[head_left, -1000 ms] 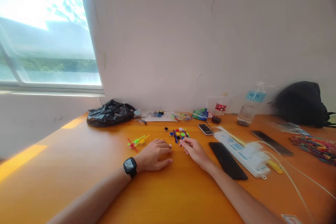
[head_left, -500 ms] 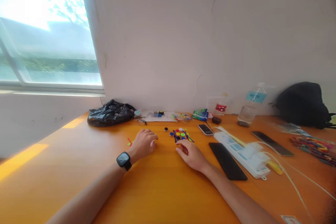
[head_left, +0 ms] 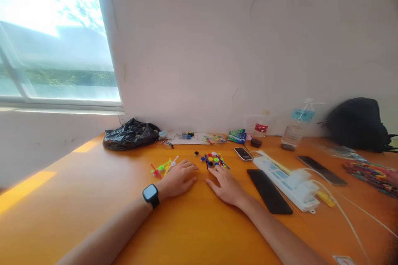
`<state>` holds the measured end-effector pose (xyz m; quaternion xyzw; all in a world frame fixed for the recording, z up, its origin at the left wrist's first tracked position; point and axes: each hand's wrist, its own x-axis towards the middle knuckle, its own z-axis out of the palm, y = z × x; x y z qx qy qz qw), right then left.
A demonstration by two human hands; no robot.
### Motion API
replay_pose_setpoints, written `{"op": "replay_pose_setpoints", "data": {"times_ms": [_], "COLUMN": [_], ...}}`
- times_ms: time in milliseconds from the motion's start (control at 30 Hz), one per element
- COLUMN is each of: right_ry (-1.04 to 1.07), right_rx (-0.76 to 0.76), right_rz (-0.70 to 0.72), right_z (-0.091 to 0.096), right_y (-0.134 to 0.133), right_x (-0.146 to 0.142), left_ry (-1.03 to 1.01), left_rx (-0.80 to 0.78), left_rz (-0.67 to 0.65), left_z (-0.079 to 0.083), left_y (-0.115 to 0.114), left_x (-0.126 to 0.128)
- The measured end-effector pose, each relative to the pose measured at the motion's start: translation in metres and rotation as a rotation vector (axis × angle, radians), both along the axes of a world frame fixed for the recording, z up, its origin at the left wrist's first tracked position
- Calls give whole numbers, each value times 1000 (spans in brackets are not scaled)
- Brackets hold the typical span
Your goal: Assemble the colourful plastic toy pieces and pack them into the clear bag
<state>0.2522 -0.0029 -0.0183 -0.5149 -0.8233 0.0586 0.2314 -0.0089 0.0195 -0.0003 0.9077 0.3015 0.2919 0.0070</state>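
Observation:
My left hand [head_left: 178, 179], with a black smartwatch [head_left: 151, 195] on its wrist, rests on the orange table [head_left: 93, 198] with its fingers loosely curled and nothing in them. Just left of its fingertips lies a small built piece of red, green and yellow sticks and discs [head_left: 163, 167]. My right hand [head_left: 225, 184] lies flat with fingers stretched toward a cluster of small coloured discs and sticks [head_left: 214, 159], its fingertips touching the cluster's near edge. A single black disc [head_left: 196, 153] lies apart, behind the cluster.
A black plastic bag [head_left: 130, 133], glasses [head_left: 164, 144] and packets [head_left: 236, 136] line the wall. Right of my hands lie a small phone [head_left: 243, 153], a black phone [head_left: 269, 191], a white power strip [head_left: 287, 182] with cables, a water bottle [head_left: 295, 129], a black backpack [head_left: 357, 124] and coloured sticks [head_left: 371, 172].
My left hand moved left over the built stick piece, then came back right, and the piece shows again. My right hand drew back a little and flattened by the disc cluster.

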Motion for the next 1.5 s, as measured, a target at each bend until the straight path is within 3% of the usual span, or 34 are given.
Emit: {"op": "replay_pose_setpoints", "data": {"times_ms": [300,1200,1500], "right_ry": [33,-12,108], "right_rx": [39,55,56], "right_rz": [27,-80,-43], "right_z": [9,5,8], "right_y": [-5,-12,-13], "right_x": [-4,-18,-20], "left_ry": [0,-6,-2], "left_rx": [-85,-139,-136], "left_rz": [-18,-20,-11], "left_z": [-3,-2,0], "left_y": [-1,-1,-3], "left_x": [2,1,2]}}
